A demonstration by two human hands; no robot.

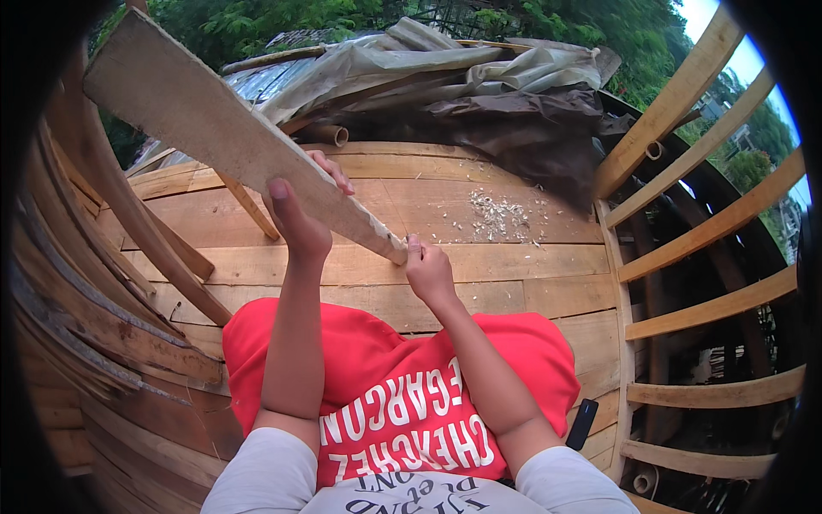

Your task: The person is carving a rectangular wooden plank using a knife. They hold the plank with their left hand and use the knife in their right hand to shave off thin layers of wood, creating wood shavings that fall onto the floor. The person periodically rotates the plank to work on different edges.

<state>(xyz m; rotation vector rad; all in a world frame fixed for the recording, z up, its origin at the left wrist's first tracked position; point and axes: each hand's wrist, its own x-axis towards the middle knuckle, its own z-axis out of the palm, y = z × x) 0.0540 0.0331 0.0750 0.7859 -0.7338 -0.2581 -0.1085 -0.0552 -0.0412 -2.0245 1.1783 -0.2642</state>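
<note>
Over planked flooring (479,298) (pale shavings (501,219) strewn ahead), now holding a tapered wooden board (205,116) aslant in mid-air, wide end up to the left, pinched partway along between thumb and fingers of the left hand (304,230) and gripped at the narrow end in the curled right hand (430,272).

From the right hand (431,272), room runs toward 3 o'clock above the plank floor (561,257), up to the slatted railing (715,310). The board (214,120) blocks 10 o'clock, stacked timber (128,334) 9, the dark tarpaulin (527,128) 1.
</note>
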